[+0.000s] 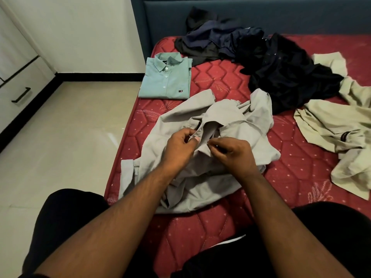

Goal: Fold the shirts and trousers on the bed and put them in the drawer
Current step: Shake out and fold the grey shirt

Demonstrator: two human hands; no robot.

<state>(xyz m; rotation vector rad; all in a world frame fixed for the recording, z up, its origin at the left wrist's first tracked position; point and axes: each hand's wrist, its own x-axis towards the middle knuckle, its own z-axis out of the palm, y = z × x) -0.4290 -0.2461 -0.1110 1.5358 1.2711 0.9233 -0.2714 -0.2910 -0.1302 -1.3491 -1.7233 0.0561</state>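
Observation:
A crumpled grey shirt [224, 117] lies on the red mattress [220, 77] in front of me. My left hand [178, 147] pinches the shirt's front edge just below the collar. My right hand [232, 151] pinches the facing edge of the same shirt, close beside the left. A folded light green shirt [166, 79] lies flat near the bed's left edge. Dark navy and black clothes [271, 63] are heaped at the back. A cream garment [341, 125] is spread at the right.
White drawers with a black handle [21, 95] stand at the far left across a pale tiled floor [70, 137]. A blue padded headboard [261, 11] closes the back of the bed. My legs in black are at the bottom.

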